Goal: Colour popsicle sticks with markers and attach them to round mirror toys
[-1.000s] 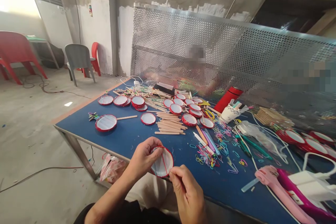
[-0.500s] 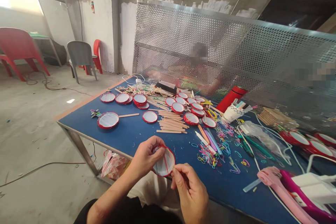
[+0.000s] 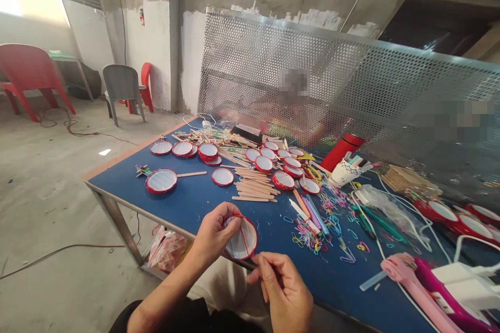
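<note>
The left hand (image 3: 219,230) held a red-rimmed disc (image 3: 247,239) by the near edge of the blue table (image 3: 195,195).
Its thumb and fingers were clamped on the disc's upper left side, with 1 red strand (image 3: 243,239) across the face; the right hand (image 3: 287,286) was just beside the lower rim, thumb and forefinger close together, though whether they pinched anything I could not tell, and wooden sticks (image 3: 253,187) lay beyond.

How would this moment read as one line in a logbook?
left hand: gripping red-rimmed disc | right hand: at disc's near edge, hold unclear | blue table: wooden sticks, red flask
</note>
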Demonstrator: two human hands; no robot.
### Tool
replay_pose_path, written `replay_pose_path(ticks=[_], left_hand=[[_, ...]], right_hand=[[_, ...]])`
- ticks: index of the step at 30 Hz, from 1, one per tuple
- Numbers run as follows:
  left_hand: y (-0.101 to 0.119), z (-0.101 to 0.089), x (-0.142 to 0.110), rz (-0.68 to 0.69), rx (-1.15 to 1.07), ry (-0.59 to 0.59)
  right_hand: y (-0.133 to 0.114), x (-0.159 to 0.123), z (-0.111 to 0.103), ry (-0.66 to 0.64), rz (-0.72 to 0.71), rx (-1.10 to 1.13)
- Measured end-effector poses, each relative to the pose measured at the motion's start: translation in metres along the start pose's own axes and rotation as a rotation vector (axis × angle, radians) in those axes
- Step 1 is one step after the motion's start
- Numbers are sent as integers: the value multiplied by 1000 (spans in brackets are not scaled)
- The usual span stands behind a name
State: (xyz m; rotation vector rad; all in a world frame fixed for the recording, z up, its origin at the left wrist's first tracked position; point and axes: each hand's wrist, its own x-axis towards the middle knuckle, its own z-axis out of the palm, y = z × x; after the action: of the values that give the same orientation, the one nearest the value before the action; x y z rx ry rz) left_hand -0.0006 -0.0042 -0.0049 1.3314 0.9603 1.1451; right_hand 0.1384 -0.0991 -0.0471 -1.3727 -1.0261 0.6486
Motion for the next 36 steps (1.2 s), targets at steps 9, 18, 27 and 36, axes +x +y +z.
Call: replay_pose_path(ticks=[9, 18, 27, 36], left_hand=[[0, 0, 1, 47, 61, 3], [1, -1, 0, 121, 191, -24], [0, -1, 0, 170, 219, -10], [-4, 0, 1, 197, 226, -24]], right_hand=[[-8, 7, 2, 92, 64, 75], [12, 27, 2, -141, -123, -168], [12, 26, 7, -43, -225, -189], [8, 30, 8, -32, -255, -219]])
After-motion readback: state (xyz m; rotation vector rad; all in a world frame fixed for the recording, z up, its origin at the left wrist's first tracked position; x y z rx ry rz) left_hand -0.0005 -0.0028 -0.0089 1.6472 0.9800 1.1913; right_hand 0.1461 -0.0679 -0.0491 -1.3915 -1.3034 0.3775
